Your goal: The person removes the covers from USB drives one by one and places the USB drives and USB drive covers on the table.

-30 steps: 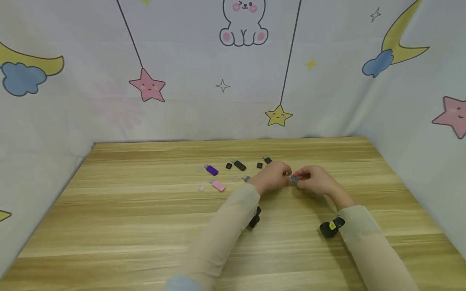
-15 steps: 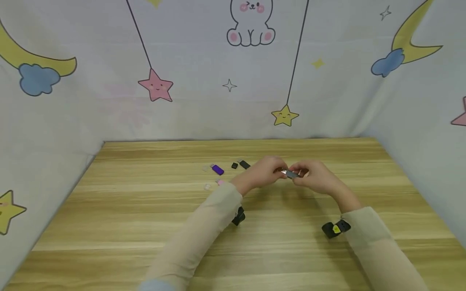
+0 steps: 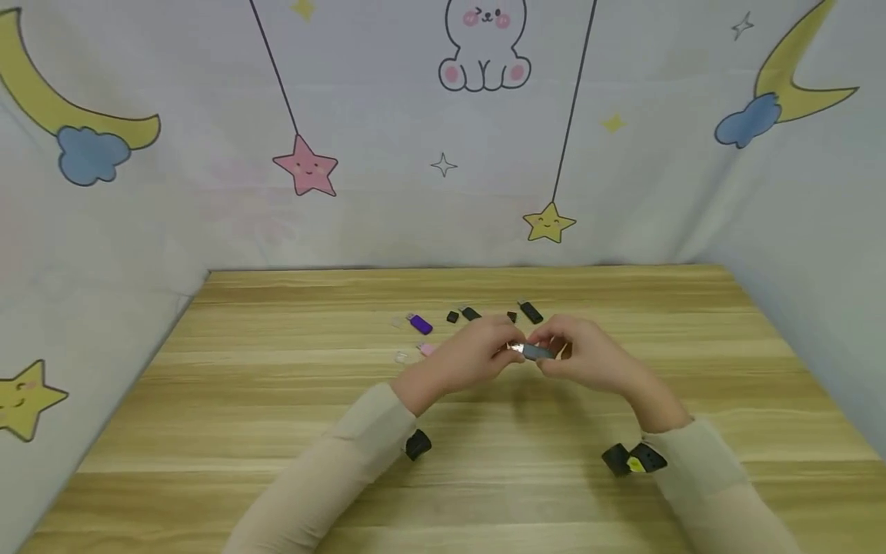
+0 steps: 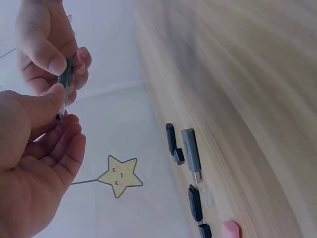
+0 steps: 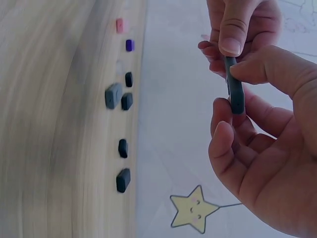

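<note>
Between both hands is a grey USB flash drive [image 3: 537, 352], raised over the table with its metal plug pointing left. My right hand [image 3: 588, 350] holds the body of the drive between thumb and fingers. At the plug end, my left hand [image 3: 477, 354] pinches with thumb and fingertips, which partly cover the plug. The left wrist view has the left thumb [image 4: 52, 99] against that end, right beside the right hand's fingers. Behind the hands lie a second grey flash drive [image 4: 191, 151], a black flash drive [image 3: 531, 312] and another black flash drive [image 3: 471, 314], partly hidden by the left hand.
To the left on the wooden table [image 3: 277, 431] lie a purple flash drive [image 3: 420, 324] and a pink one [image 3: 426, 350], half covered by the left arm. Loose black caps [image 3: 453, 316] and clear caps [image 3: 401, 357] lie beside the drives. A printed cloth wall [image 3: 388, 215] borders the table's back.
Both hands have moved left and a little closer with the grey flash drive. The head view has shifted slightly, and the rightmost black flash drive now shows fully behind the hands.
</note>
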A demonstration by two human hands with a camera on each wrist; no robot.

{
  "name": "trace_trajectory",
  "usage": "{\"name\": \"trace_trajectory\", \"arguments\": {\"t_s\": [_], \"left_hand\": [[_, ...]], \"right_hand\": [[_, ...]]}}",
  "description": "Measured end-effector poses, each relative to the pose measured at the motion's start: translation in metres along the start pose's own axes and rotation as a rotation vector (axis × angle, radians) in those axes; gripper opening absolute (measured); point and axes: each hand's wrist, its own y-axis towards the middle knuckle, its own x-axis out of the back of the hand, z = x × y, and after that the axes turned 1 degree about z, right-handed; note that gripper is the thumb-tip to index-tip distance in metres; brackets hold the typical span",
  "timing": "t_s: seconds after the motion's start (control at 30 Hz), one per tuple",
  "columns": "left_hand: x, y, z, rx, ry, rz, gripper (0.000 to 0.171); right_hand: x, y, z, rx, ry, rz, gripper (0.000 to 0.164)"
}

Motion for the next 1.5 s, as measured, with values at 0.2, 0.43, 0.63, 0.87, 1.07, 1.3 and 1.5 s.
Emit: {"name": "trace_trajectory", "arguments": {"t_s": [0.2, 0.43, 0.63, 0.87, 1.07, 1.3, 1.5], "left_hand": [[-0.001, -0.024, -0.010, -0.022, -0.001, -0.053, 0.017], [-0.007, -0.050, -0.018, -0.088, 0.039, -0.104, 0.015], [-0.015, -0.064, -0.024, -0.116, 0.086, -0.141, 0.016], [-0.020, -0.075, -0.029, -0.164, 0.124, -0.186, 0.018], [-0.020, -0.078, -0.032, -0.169, 0.137, -0.186, 0.017], [-0.018, -0.081, -0.030, -0.184, 0.097, -0.182, 0.017], [-0.017, -0.082, -0.026, -0.212, 0.049, -0.192, 0.013]], "right_hand": [[-0.010, -0.007, 0.010, -0.003, 0.113, 0.049, 0.019], [-0.026, -0.014, 0.018, -0.032, 0.248, 0.112, 0.016], [-0.037, -0.019, 0.024, -0.106, 0.319, 0.155, 0.022], [-0.047, -0.023, 0.026, -0.152, 0.410, 0.205, 0.027], [-0.052, -0.023, 0.026, -0.139, 0.473, 0.227, 0.025], [-0.055, -0.025, 0.028, -0.130, 0.474, 0.214, 0.026], [-0.059, -0.024, 0.029, -0.091, 0.471, 0.193, 0.026]]}}
